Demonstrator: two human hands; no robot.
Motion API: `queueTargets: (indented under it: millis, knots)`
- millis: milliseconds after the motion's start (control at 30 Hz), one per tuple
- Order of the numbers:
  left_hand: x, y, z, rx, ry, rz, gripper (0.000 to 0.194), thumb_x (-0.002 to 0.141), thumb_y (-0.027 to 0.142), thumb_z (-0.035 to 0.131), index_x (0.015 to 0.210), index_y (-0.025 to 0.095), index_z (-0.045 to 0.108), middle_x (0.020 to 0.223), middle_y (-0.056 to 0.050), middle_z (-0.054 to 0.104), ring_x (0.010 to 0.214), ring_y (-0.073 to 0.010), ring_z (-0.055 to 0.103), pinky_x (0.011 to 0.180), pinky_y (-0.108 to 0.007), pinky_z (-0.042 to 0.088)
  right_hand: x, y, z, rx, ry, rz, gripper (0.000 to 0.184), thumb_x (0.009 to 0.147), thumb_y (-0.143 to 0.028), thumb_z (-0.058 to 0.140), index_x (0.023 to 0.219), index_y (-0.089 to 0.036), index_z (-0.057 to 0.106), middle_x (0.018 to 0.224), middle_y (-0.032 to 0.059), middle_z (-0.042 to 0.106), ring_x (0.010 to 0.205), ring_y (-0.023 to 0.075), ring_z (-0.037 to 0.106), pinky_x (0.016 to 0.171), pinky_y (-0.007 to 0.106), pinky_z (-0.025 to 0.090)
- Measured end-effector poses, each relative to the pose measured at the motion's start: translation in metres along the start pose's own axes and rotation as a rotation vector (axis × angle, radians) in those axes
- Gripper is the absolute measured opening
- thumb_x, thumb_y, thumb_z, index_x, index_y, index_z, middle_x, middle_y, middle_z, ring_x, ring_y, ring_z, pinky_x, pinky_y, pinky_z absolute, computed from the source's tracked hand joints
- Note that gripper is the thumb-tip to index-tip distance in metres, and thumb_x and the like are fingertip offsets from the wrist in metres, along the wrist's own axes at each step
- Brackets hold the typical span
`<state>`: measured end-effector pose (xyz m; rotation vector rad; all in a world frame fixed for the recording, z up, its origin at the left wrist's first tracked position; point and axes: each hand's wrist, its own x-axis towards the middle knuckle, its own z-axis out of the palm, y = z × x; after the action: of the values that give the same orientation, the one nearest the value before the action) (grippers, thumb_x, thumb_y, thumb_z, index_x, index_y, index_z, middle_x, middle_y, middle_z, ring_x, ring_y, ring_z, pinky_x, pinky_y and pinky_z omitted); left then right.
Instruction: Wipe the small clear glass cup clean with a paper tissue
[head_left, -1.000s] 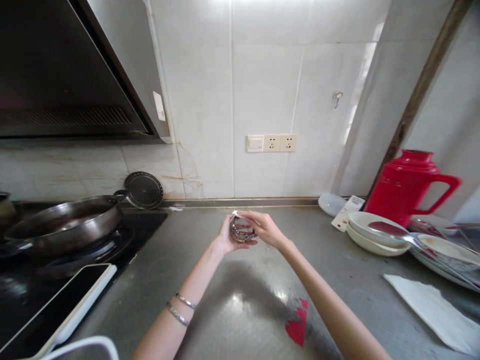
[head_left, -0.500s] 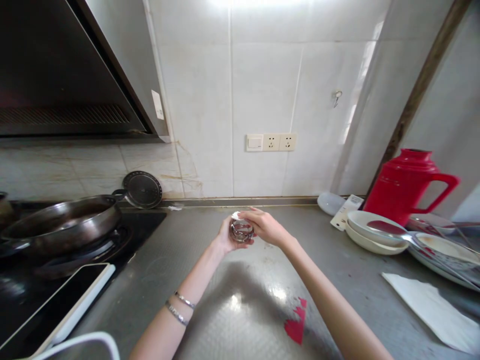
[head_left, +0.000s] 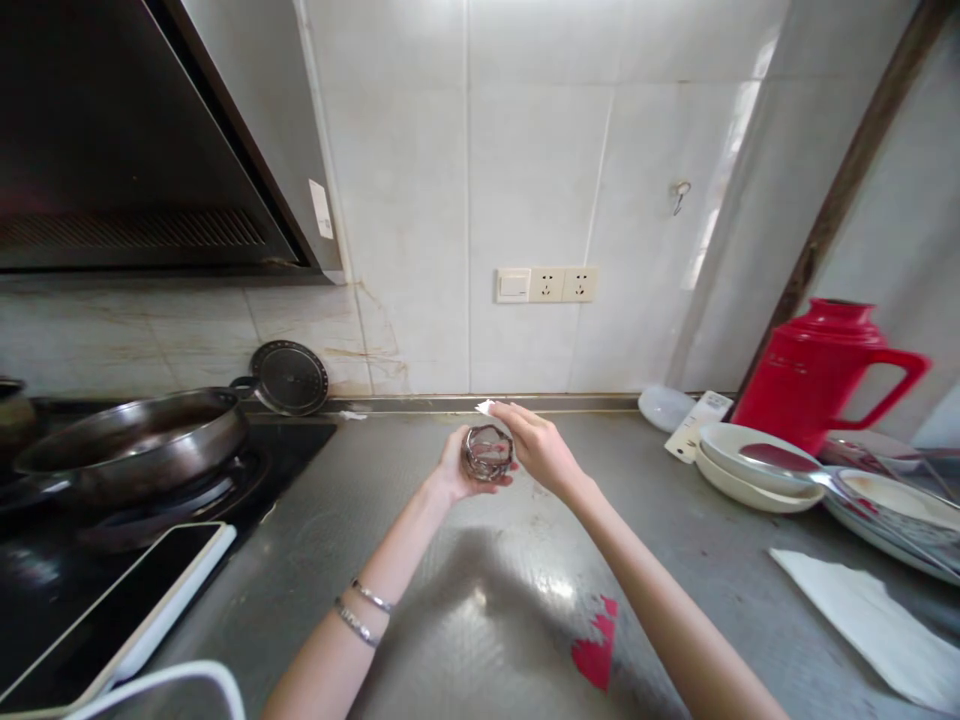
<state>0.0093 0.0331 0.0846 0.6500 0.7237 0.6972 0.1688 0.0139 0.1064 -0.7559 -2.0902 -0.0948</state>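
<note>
A dark, clear glass cup (head_left: 489,450) is tilted with its opening facing me, and the fingers of my left hand (head_left: 456,470) are wrapped round it. Just right of the cup is my right hand (head_left: 541,445), with a small white piece of tissue (head_left: 486,407) pinched at its fingertips. The tissue sits at the far side of the rim; whether it touches the glass I cannot tell. Both hands are above the grey metal counter (head_left: 420,620). My right palm and thumb are partly hidden.
To the left, a steel pan (head_left: 142,445) stands on the black stove beside a phone (head_left: 120,620). Stacked bowls (head_left: 757,480), a red thermos jug (head_left: 817,370) and a white paper sheet (head_left: 862,625) are on the right. A torn red scrap (head_left: 596,650) lies in front.
My right hand has moved off the cup's mouth, slightly right and up, taking the tissue with it. The cup's opening now shows more fully in my left hand.
</note>
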Motion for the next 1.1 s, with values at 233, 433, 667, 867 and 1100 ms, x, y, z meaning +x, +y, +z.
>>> queueTargets:
  millis: [233,433,667,867,1100]
  knots:
    - [0.001,0.001,-0.001,0.031,0.001,-0.037,0.054,0.082,0.058,0.038,0.081,0.01,0.062,0.068,-0.018,0.07,0.054,-0.0308,0.067,0.033,-0.029,0.044,-0.001,0.006,0.002,0.107,-0.189,-0.06,0.058,0.078,0.004,0.04,0.126,-0.024,0.054,0.128,0.0074,0.059,0.12,0.019,0.053,0.099,0.037,0.045]
    - [-0.001,0.002,0.001,0.034,-0.078,-0.05,0.049,0.082,0.051,0.04,0.083,0.008,0.063,0.075,-0.021,0.07,0.054,-0.0312,0.067,0.033,-0.029,0.044,0.003,0.006,-0.012,0.056,-0.206,-0.089,0.048,0.084,0.0,0.041,0.122,-0.024,0.057,0.117,0.0067,0.065,0.109,0.0188,0.061,0.095,0.039,0.048]
    - [-0.002,0.002,0.0,0.009,-0.121,-0.052,0.044,0.081,0.046,0.041,0.088,0.008,0.063,0.078,-0.022,0.07,0.056,-0.0318,0.068,0.035,-0.03,0.045,0.004,0.003,-0.018,0.07,-0.216,-0.036,0.039,0.09,-0.006,0.04,0.119,-0.023,0.058,0.111,0.0061,0.068,0.1,0.0173,0.064,0.089,0.033,0.05]
    - [-0.006,0.008,-0.004,-0.109,-0.129,0.033,0.042,0.081,0.04,0.04,0.092,0.006,0.063,0.078,-0.022,0.07,0.056,-0.0303,0.067,0.036,-0.03,0.046,0.003,0.008,-0.02,0.082,-0.188,-0.004,0.036,0.091,-0.007,0.041,0.118,-0.022,0.06,0.109,0.0068,0.068,0.098,0.0175,0.065,0.084,0.029,0.051]
    - [-0.008,0.01,-0.003,-0.175,-0.019,0.081,0.041,0.081,0.04,0.039,0.087,0.006,0.062,0.075,-0.021,0.069,0.058,-0.0293,0.067,0.036,-0.029,0.046,0.004,0.001,-0.022,0.006,-0.207,-0.023,0.039,0.089,-0.003,0.04,0.118,-0.021,0.059,0.108,0.0067,0.068,0.101,0.0187,0.063,0.086,0.03,0.049]
